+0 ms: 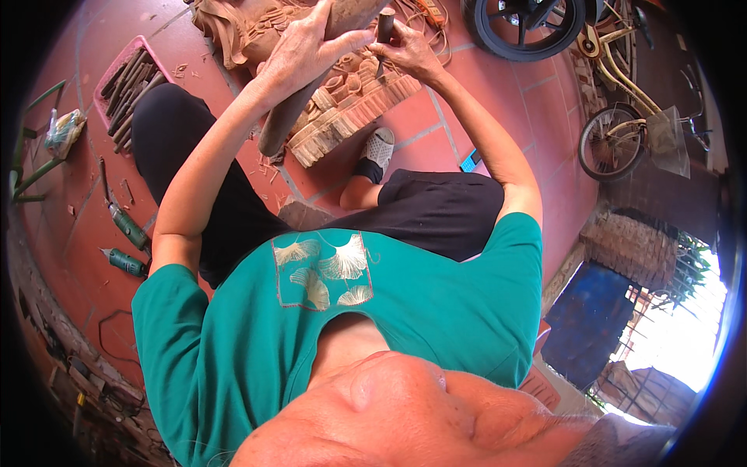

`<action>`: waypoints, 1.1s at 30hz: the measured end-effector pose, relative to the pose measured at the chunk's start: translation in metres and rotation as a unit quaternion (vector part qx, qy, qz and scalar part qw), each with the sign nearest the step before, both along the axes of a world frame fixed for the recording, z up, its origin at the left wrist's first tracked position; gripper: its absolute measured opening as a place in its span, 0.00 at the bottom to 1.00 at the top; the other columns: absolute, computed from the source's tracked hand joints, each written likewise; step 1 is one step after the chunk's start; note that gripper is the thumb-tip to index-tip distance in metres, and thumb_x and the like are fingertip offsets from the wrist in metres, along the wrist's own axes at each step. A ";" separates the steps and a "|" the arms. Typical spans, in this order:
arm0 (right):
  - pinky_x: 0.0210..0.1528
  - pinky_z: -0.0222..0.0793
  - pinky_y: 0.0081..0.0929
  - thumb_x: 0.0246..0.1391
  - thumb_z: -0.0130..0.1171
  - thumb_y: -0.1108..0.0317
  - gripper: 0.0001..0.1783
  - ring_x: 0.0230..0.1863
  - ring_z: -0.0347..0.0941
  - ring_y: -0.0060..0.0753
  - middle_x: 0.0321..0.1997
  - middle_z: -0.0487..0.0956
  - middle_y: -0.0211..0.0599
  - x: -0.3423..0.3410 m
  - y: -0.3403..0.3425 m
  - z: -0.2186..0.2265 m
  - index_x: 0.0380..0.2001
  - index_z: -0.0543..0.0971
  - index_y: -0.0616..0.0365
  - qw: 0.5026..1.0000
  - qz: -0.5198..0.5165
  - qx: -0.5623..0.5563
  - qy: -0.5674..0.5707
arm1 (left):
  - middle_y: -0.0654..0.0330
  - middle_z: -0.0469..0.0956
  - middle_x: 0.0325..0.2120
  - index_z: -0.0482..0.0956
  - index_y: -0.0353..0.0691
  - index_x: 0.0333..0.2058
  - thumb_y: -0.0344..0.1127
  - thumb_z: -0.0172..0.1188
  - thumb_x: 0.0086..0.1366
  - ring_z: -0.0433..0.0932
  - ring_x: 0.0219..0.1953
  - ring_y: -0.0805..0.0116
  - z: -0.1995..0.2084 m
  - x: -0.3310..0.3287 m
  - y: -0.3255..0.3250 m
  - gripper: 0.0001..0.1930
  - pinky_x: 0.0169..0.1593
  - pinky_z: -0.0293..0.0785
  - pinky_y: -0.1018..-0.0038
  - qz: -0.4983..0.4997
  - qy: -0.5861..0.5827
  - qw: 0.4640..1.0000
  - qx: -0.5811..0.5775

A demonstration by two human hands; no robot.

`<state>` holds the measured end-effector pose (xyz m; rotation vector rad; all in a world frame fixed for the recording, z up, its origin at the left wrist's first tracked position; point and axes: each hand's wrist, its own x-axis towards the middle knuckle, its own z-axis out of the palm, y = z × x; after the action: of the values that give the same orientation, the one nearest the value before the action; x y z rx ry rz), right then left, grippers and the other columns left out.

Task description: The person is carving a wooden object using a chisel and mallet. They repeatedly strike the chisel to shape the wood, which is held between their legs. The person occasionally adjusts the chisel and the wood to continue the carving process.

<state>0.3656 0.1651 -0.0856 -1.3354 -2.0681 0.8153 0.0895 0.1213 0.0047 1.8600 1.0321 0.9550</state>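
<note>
1. My left hand (299,58) is wrapped over the wooden mallet (286,121), the thumb lying across it; the other fingertips are hidden, so I cannot tell how tightly they press.
2. My right hand (416,56) has the chisel (385,27) pinched between thumb and fingers below the top of its handle.
3. The carved wood (354,93) lies on the tiled floor (416,121) beyond my legs, under and just past both hands.
4. The mallet's long axis slants: its rounded narrower end is low, toward my left knee (171,117), and its thicker part runs away from me and to the right, out at the top edge of my view.
5. The chisel stands nearly straight in line with my gaze, its handle end farther off and its blade coming back toward me over the carving. I cannot tell whether the edge touches the wood.
6. I judge everything hangs on the gap between the mallet's thick part and the chisel's handle end. The handle lies just right of the mallet, with my left thumb tip near it.
7. My right hand is the nearer one to the chisel, as it holds it; that thumb sits close below any stray knock.
</note>
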 end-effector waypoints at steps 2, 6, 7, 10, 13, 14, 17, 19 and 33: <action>0.43 0.78 0.24 0.59 0.66 0.69 0.17 0.41 0.79 0.22 0.38 0.83 0.33 -0.008 -0.006 0.014 0.49 0.76 0.63 0.997 -0.003 -0.014 -0.072 | 0.44 0.80 0.31 0.73 0.34 0.47 0.60 0.63 0.63 0.83 0.36 0.55 -0.006 0.000 0.003 0.31 0.41 0.77 0.60 0.021 -0.004 0.999 0.031; 0.40 0.77 0.27 0.56 0.68 0.65 0.16 0.36 0.80 0.26 0.34 0.82 0.35 -0.009 -0.006 0.024 0.44 0.77 0.61 0.997 -0.038 -0.004 -0.069 | 0.41 0.80 0.31 0.74 0.30 0.45 0.66 0.60 0.61 0.82 0.36 0.52 -0.020 -0.005 0.011 0.37 0.43 0.75 0.60 -0.059 0.150 0.985 -0.067; 0.39 0.77 0.30 0.54 0.69 0.62 0.17 0.34 0.80 0.29 0.33 0.82 0.37 0.003 -0.003 0.015 0.42 0.77 0.61 0.998 -0.049 -0.003 -0.035 | 0.44 0.79 0.30 0.74 0.29 0.43 0.68 0.59 0.60 0.81 0.34 0.55 -0.023 -0.004 0.009 0.39 0.42 0.74 0.61 -0.062 0.143 0.985 -0.072; 0.37 0.76 0.29 0.52 0.71 0.61 0.17 0.33 0.80 0.26 0.31 0.83 0.35 0.020 0.002 0.004 0.38 0.79 0.61 0.996 -0.079 -0.024 0.034 | 0.48 0.77 0.29 0.74 0.30 0.43 0.68 0.60 0.60 0.78 0.33 0.60 -0.021 -0.006 0.003 0.37 0.41 0.73 0.64 -0.072 0.090 0.990 -0.077; 0.35 0.77 0.27 0.53 0.70 0.64 0.15 0.33 0.81 0.23 0.32 0.82 0.34 0.028 -0.001 0.007 0.38 0.77 0.60 0.992 -0.086 -0.048 0.081 | 0.52 0.76 0.29 0.74 0.31 0.43 0.67 0.60 0.61 0.75 0.33 0.63 -0.018 -0.009 -0.001 0.36 0.40 0.71 0.66 -0.062 0.056 0.993 -0.084; 0.35 0.77 0.26 0.54 0.70 0.65 0.14 0.33 0.81 0.24 0.32 0.82 0.34 0.028 -0.003 0.011 0.38 0.76 0.60 0.988 -0.092 -0.059 0.107 | 0.52 0.76 0.29 0.74 0.31 0.44 0.66 0.60 0.61 0.75 0.33 0.64 -0.016 -0.010 -0.001 0.36 0.40 0.71 0.66 -0.057 0.054 0.994 -0.082; 0.35 0.81 0.24 0.56 0.67 0.71 0.11 0.36 0.83 0.26 0.33 0.82 0.35 0.030 -0.006 0.025 0.39 0.76 0.59 0.974 -0.102 -0.103 0.174 | 0.53 0.76 0.30 0.75 0.32 0.44 0.65 0.61 0.62 0.76 0.34 0.65 -0.012 -0.012 -0.002 0.35 0.40 0.71 0.66 -0.044 0.047 0.994 -0.085; 0.35 0.81 0.23 0.56 0.67 0.71 0.11 0.36 0.83 0.27 0.33 0.82 0.35 0.027 -0.014 0.034 0.39 0.76 0.59 0.972 -0.109 -0.114 0.173 | 0.54 0.75 0.30 0.75 0.32 0.44 0.64 0.61 0.62 0.75 0.34 0.65 -0.009 -0.013 -0.005 0.34 0.40 0.71 0.65 -0.037 0.043 0.993 -0.101; 0.45 0.80 0.25 0.58 0.67 0.69 0.15 0.40 0.81 0.24 0.40 0.83 0.33 0.032 -0.021 0.016 0.45 0.76 0.61 0.985 -0.039 -0.076 0.147 | 0.51 0.78 0.27 0.73 0.30 0.46 0.62 0.62 0.62 0.80 0.31 0.64 -0.013 0.002 -0.008 0.34 0.38 0.76 0.64 -0.048 -0.026 0.996 -0.070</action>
<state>0.3975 0.1442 -0.0693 -1.2785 -1.7441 1.0837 0.0911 0.1129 -0.0079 1.7437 0.9460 0.8491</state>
